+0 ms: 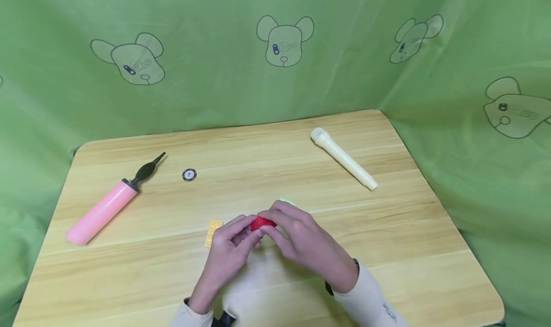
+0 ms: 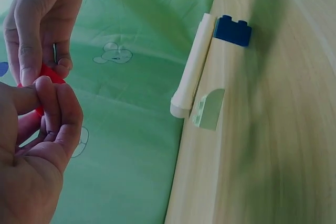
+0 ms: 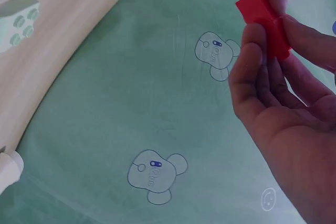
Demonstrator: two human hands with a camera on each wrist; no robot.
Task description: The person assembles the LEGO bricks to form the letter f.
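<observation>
Both hands meet over the middle of the table around a small red toy building block (image 3: pixel 265 22). My left hand (image 1: pixel 230 245) pinches one end between thumb and fingers. The other end is pinched by my right hand (image 1: pixel 305 236). Fingers cover much of the block, and a seam line shows across it in the right wrist view. Just left of the left hand lies a yellow studded block (image 1: pixel 211 234), partly covered by that hand. A pale green block with a curved side (image 2: pixel 211 109) stands beyond the right hand, near a dark blue block (image 2: pixel 232 31).
A pink hand pump (image 1: pixel 103 213) with a black nozzle lies at the left of the wooden table (image 1: pixel 150 279). Near it is a black-and-white round chip (image 1: pixel 189 175). A white microphone-shaped stick (image 1: pixel 344 159) lies back right. Green curtain (image 1: pixel 215 78) surrounds the table's back and sides.
</observation>
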